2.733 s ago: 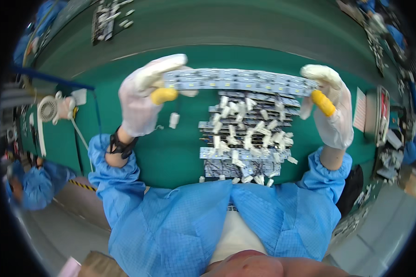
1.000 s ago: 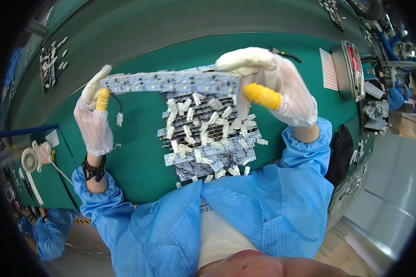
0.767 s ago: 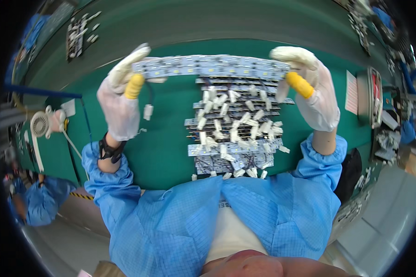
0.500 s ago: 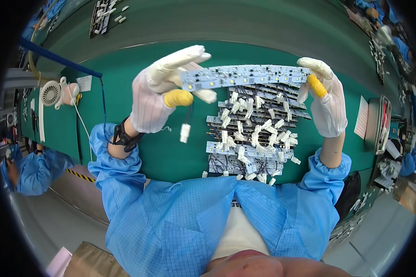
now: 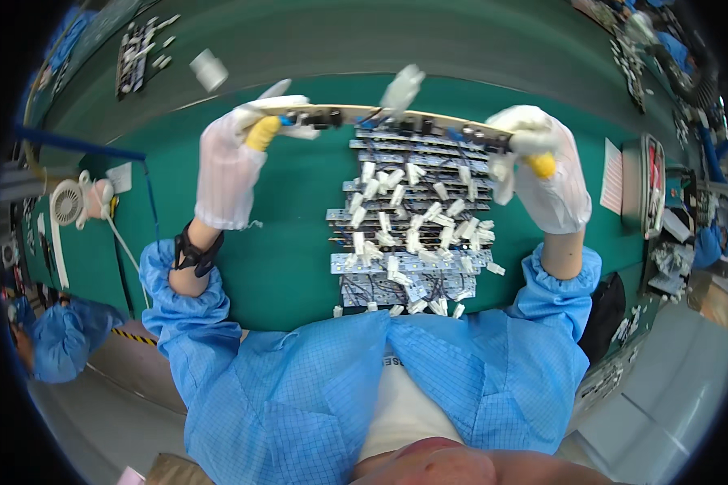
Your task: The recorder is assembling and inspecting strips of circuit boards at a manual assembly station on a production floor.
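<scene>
Sleeves of blue checked cloth stood nearest, reaching forward over a green tabletop. A black band was noted on the left wrist. Directly ahead lay a bank of circuit boards, set in close rows running left to right, with white plugs scattered over them and dark leads between.

Beyond most of those rows, a long strip board was held by its two ends. The left hand, gloved, pinched the left end, fingers above and a yellow-covered digit below; the right hand, likewise gloved, pinched the right end. Each grip was therefore closed on the strip, neither hand nearer to it than the other. Its long axis ran from one hand to the other, roughly parallel to the rows, the right end a little closer to the wearer. In view it overlapped the farthest rows; I could not tell the clearance.

Condition: seen nearly edge-on, a thin tan edge uppermost, dark and blue parts along the near side. One blurred white plug stood up past its middle.

A second plug showed past the left hand; its attachment was not visible. Farther off ran a dark green ledge.
</scene>
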